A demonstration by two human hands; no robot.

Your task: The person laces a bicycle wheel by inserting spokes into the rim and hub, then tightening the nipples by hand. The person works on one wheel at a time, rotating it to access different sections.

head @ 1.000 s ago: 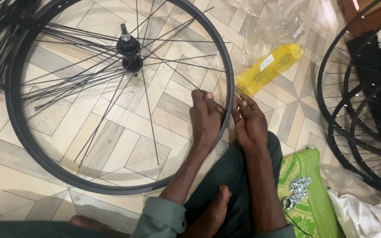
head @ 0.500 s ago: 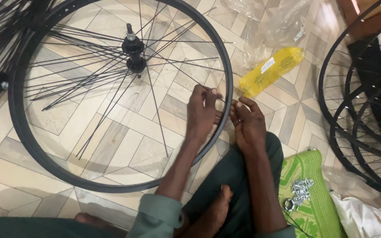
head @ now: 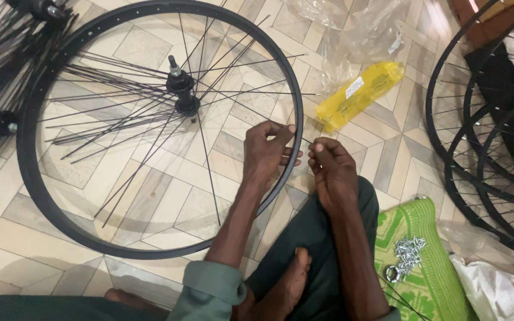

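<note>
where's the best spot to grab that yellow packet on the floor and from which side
Probably across the middle of the yellow packet, from above. It lies flat on the tile floor, long and narrow, slanting up to the right, so fingers can span its short width. Clear plastic wrap crowds its upper side; the lower-right side is freer.

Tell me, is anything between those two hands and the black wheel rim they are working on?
Nothing visible does. The left hand rests against the black rim at its right side, fingers pinching a thin spoke. The right hand sits just outside the rim, fingertips at its edge.
</note>
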